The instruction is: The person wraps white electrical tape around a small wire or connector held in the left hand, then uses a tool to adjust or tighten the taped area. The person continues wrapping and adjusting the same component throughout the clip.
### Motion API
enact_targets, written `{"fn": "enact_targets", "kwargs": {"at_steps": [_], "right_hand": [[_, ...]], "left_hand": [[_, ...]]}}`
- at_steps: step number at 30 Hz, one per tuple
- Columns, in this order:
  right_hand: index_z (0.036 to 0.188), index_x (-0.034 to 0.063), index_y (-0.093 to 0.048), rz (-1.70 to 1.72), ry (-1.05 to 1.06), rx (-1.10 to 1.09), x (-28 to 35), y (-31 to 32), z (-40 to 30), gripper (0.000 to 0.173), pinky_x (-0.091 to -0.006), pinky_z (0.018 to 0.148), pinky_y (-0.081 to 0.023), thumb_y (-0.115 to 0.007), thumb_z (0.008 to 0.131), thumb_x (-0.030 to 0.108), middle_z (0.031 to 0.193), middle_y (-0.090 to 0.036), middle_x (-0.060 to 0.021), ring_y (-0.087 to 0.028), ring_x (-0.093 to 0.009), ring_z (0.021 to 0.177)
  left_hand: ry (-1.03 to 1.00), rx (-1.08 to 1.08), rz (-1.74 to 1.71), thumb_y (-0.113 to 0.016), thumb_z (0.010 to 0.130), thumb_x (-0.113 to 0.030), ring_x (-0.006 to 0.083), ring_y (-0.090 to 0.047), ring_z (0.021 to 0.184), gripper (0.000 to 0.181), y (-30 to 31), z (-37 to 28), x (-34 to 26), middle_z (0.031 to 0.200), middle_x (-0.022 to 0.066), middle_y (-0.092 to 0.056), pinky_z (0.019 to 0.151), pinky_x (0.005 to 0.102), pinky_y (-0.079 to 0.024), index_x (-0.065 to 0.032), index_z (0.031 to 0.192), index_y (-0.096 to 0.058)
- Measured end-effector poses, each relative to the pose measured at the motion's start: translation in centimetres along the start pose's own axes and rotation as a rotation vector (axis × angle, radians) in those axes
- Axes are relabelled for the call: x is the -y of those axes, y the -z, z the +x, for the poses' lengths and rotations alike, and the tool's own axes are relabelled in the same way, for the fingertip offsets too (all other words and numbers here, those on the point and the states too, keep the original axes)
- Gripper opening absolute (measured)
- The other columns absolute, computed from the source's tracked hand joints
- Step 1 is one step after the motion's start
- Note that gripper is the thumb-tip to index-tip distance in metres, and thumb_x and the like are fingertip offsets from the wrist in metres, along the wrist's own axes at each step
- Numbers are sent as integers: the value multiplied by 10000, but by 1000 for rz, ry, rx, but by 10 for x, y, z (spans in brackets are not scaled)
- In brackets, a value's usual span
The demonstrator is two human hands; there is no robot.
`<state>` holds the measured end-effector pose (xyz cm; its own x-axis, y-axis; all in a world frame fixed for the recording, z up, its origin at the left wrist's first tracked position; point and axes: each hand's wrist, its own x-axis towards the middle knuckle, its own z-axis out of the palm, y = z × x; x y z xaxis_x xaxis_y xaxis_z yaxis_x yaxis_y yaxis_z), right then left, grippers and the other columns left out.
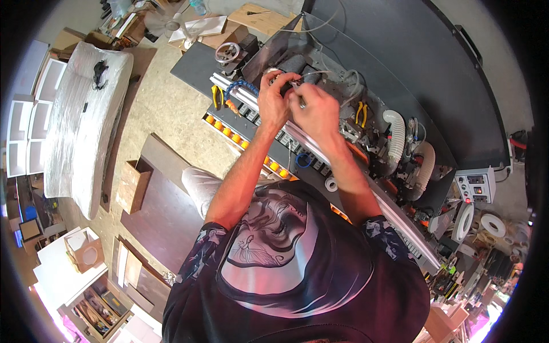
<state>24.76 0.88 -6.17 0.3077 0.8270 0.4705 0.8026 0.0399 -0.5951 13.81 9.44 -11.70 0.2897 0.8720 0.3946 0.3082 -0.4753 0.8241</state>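
My left hand [273, 103] is raised over the edge-banding machine's open bay, its fingers curled around a small dark part that they mostly hide. Against it, my right hand [318, 112] is closed and blurred, with a bit of a small metal piece showing by its fingers; I cannot tell what it is. A thin clear tube [319, 72] leads off to the right from near the fingertips. Behind my hands lie dark grey foam-like blocks [294, 64]. Yellow-handled pliers [361, 115] rest inside the bay to the right, and another yellow-handled pair [217, 97] lies at left.
A silver rail [386, 206] and a row of orange rollers [227, 132] run along the machine's front. Ribbed white hoses [396, 133] stand at right, below the raised dark cover [411, 64]. A blue segmented hose [242, 84] and a white tape roll [331, 184] are nearby.
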Motion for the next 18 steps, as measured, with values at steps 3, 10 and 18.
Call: {"fn": "enact_targets", "kwargs": {"at_steps": [3,10,18], "right_hand": [[950,66,-702,-55,-36,0,18,-13,-7,144,-479,706,-587,-801,918,165,869,-745,-141,-755,-370,817],[933,41,-714,158,-100,-170,1,10,-8,102,-449,702,-590,-784,941,114,867,-767,-149,-765,-372,805],[1043,19,-771,390,-318,-23,-47,24,0,82,-316,669,-580,-775,987,78,853,-806,-89,-789,-141,763]], "left_hand": [[20,11,-38,-805,838,-11,384,-697,1214,457,3,-2,0,1395,160,-649,973,464,-590,-257,1223,-810],[25,-3,-3,-832,870,-52,386,-688,1239,424,1,-1,-4,1403,161,-646,998,463,-584,-267,1234,-808],[82,13,-61,-852,880,-64,348,-645,1269,380,6,0,-15,1332,142,-673,1068,442,-534,-205,1231,-815]]}}
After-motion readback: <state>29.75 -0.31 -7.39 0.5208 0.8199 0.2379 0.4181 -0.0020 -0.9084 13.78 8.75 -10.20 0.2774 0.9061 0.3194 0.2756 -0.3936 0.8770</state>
